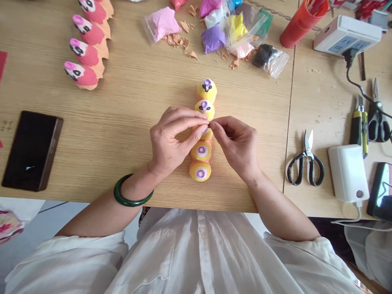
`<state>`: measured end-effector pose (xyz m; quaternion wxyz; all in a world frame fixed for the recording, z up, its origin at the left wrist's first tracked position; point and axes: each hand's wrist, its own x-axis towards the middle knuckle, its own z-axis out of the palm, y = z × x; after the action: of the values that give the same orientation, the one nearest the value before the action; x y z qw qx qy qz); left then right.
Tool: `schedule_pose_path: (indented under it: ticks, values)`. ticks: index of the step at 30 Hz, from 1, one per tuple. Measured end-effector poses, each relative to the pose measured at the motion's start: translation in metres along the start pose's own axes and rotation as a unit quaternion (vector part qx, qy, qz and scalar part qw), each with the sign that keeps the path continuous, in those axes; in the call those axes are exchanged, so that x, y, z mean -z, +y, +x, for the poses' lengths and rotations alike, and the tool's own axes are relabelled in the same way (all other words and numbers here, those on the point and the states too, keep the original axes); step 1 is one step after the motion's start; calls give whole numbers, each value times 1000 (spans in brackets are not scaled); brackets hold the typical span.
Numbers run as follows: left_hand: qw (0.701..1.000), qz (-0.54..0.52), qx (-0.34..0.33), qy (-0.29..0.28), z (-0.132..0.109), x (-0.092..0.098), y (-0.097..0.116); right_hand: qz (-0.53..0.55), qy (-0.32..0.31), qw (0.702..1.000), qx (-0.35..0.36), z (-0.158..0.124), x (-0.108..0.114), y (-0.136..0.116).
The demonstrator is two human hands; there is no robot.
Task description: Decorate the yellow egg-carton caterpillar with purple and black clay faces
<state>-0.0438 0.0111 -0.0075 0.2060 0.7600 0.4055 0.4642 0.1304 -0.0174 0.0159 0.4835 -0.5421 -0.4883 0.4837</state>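
A wooden-veneer table (122,163) with a straight, fine grain fills most of the view, and a seam (289,122) divides it from a second table section on the right; its near edge runs just in front of the person's white shirt (199,253), with pale floor (39,220) showing below at the left. A pink-painted egg-carton strip (87,45) lies toward the upper left, a black phone (30,151) lies flat at the left, and soft modelling clay in clear bags (222,32) sits among papery scraps at the top. Black-handled scissors (306,161) lie open-bladed just beyond the seam, near a white power adapter (347,173). Mid-table, a yellow egg-carton strip (202,151) runs away from the person, its rounded cups dotted with purple rings and partly covered by the hands. The left hand (174,139), with a glossy green bangle (133,192) on its wrist, and the right hand (235,147) arch over the strip, their fingertips (208,122) pressed together in a pinch over it; whatever they pinch is too small to tell. Open table lies on both sides of the hands.
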Motion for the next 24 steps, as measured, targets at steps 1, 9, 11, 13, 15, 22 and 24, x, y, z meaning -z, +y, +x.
schedule_pose_path:
  ticks: [1, 9, 11, 13, 15, 22, 24]
  values:
    - [1000, 12, -7, 0, 0, 0, -1, -15, 3, 1000, 9, 0, 0, 0]
    - [999, -13, -32, 9, 0, 2, 0, -41, 0, 999, 15, 2, 1, 2]
    - [1000, -20, 7, 8, 1, 2, 1, -9, -4, 1000, -9, 3, 1, 2]
    - [999, -26, 45, 9, 1, 1, 1, 19, -6, 999, -36, 4, 2, 2]
    - [998, -31, 54, 12, 1, 0, 0, 32, -6, 998, -52, 5, 2, 1]
    - [998, -28, 57, 1, 0, -2, 0, 46, -17, 997, -56, 4, 1, 0]
    - [996, -50, 77, 1, 0, -2, -1, 51, -21, 997, -55, 3, 1, 0]
